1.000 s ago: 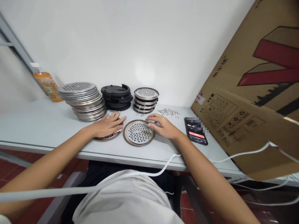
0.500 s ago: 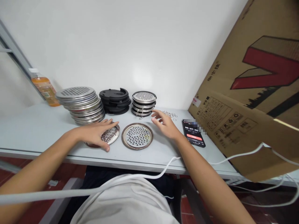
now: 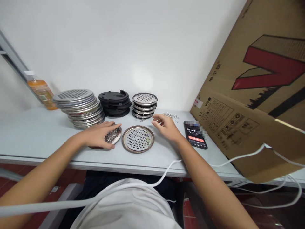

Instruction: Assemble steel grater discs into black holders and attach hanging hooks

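Since a second ago, our right hand [image 3: 167,128] has left the rim of the flat perforated disc [image 3: 138,139] and now sits farther back and to the right, above the table between that disc and the scatter of small metal rings [image 3: 172,116]. Our left hand [image 3: 100,135] has shifted too: it lay flat over the small strainer disc [image 3: 111,136] before, and now it has slid toward us, so the disc's right part with its holes shows past the fingers. The flat perforated disc has stayed where it was, in the middle of the table [image 3: 35,133] just in front of us.

Our left hand rests on the small strainer disc with the fingers [image 3: 113,126] loosely curved over its far edge and the thumb near its front; the disc seems tilted up slightly under the palm, though we cannot tell if it is truly gripped. Our right hand holds nothing: its fingers are spread and gently bent, hovering just short of the small rings and close to the stack of small strainers [image 3: 144,105].

Behind our hands stand the stack of large strainers [image 3: 78,106] and the stack of black parts [image 3: 114,102]. The phone [image 3: 195,135] lies right of our right hand, beside the leaning cardboard box [image 3: 257,95]. A bottle [image 3: 39,90] stands at the far left.
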### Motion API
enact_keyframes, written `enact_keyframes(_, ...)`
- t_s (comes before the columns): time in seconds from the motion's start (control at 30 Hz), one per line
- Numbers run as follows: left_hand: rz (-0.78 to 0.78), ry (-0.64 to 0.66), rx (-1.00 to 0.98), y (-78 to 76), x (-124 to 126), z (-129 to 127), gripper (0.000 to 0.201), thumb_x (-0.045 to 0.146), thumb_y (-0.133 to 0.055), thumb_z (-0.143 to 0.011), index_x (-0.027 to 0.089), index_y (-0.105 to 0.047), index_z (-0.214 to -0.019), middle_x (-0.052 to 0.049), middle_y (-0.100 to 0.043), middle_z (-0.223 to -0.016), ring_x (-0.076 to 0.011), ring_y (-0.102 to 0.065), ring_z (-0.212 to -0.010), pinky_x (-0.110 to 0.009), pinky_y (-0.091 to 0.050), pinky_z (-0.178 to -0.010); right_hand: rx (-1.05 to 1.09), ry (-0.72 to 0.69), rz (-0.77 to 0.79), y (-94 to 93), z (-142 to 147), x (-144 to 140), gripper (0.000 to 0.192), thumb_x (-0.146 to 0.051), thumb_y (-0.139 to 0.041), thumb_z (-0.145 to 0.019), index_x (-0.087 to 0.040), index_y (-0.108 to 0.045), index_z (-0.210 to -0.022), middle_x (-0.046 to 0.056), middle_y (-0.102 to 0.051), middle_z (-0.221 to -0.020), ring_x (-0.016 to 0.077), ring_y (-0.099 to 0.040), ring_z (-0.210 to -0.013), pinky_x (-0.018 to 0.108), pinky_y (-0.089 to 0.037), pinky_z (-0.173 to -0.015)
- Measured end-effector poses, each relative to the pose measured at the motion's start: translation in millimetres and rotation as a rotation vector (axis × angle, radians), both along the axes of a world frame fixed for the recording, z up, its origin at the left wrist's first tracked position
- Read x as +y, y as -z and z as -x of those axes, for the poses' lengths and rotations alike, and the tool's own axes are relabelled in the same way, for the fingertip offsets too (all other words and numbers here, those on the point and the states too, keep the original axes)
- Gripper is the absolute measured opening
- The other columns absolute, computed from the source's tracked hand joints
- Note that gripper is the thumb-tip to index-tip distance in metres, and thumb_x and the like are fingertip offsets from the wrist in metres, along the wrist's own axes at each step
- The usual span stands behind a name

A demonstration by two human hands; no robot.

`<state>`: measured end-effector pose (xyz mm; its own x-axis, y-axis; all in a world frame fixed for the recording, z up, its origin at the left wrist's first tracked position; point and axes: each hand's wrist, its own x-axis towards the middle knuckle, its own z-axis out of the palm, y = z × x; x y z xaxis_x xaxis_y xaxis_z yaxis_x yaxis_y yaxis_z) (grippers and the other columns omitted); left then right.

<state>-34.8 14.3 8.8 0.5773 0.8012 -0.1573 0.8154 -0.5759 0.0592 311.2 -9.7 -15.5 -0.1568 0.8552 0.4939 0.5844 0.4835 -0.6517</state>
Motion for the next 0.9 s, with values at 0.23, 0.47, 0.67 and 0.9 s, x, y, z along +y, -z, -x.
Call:
enact_keyframes(0.23, 0.048, 0.011, -0.436, -10.1, 7.9, 10.5, 0.104, 0.062, -0.068, -0.075, 0.024, -0.026, -0.161, -0.010, -0.025, -0.167, -0.0384, -0.026, -0.151, -0.048, -0.022, -0.123, -0.085, -0.069, -0.020, 4.3, 3.6, -0.4, 0.018, -0.026, -0.060, -0.089, -0.018, -0.069, -0.102, 0.009, -0.074, -0.102, 0.0201, -0.069, -0.086, 0.033, -0.053, -0.072)
enact_keyframes(0.47, 0.750, 0.161, -1.656, -15.5, 2.3, -80.2, 0.097, 0.080, -0.038, -0.078, 0.020, -0.036, -0.155, -0.015, -0.060, -0.140, -0.0404, -0.057, -0.126, -0.056, -0.050, -0.098, 0.021, -0.169, -0.103, -3.8, 12.5, -13.5, 0.057, -0.043, -0.071, -0.085, -0.024, -0.049, -0.134, 0.013, -0.056, -0.138, 0.0271, -0.058, -0.119, 0.043, -0.051, -0.094)
enact_keyframes(0.67, 1.069, 0.170, -1.876, 0.2, -6.9, -131.4, 0.083, 0.076, -0.036, -0.084, 0.020, -0.049, -0.144, -0.013, -0.066, -0.131, -0.0394, -0.059, -0.123, -0.058, -0.046, -0.100, -0.050, -0.256, -0.156, -7.9, 13.8, -17.2, 0.086, -0.061, -0.088, -0.060, -0.028, -0.046, -0.127, 0.015, -0.029, -0.158, 0.0351, -0.028, -0.149, 0.053, -0.035, -0.116)
enact_keyframes(0.9, 1.112, 0.090, -1.937, 10.5, -4.8, -129.8, 0.077, 0.072, -0.042, -0.084, 0.016, -0.058, -0.133, -0.014, -0.070, -0.124, -0.0405, -0.059, -0.122, -0.057, -0.046, -0.101, -0.118, -0.220, -0.190, -8.6, 17.3, -18.3, 0.078, -0.060, -0.087, -0.061, -0.026, -0.046, -0.118, 0.016, -0.025, -0.159, 0.0366, -0.022, -0.151, 0.056, -0.031, -0.119)
